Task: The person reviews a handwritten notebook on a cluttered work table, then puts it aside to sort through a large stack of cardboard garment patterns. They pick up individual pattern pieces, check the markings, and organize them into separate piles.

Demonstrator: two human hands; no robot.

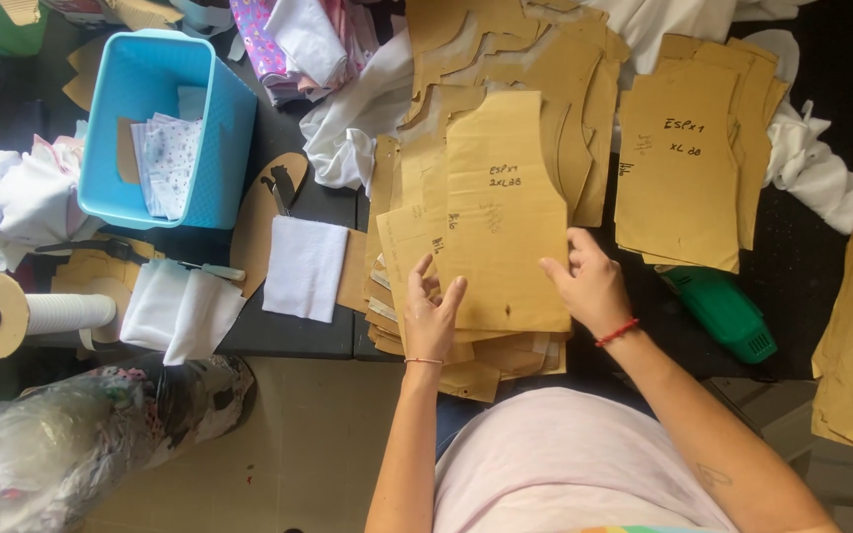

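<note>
Head view: both hands rest open on a brown paper pattern piece (505,212) topping a stack on the dark table (298,331), left hand (430,318) at its lower-left edge, right hand (589,286) at its right edge.

Soft even daylight, sharp focus, faint shadows

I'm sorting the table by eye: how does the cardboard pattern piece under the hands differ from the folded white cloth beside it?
The pattern piece is tan, stiff cardboard with curved cut-outs near its top; the folded white cloth is soft and roughly rectangular. The pattern piece is larger and tops a stack of similar pieces; the cloth lies alone on the dark table. The left hand and right hand touch the pattern piece; neither touches the cloth. Both lie flat.
</note>
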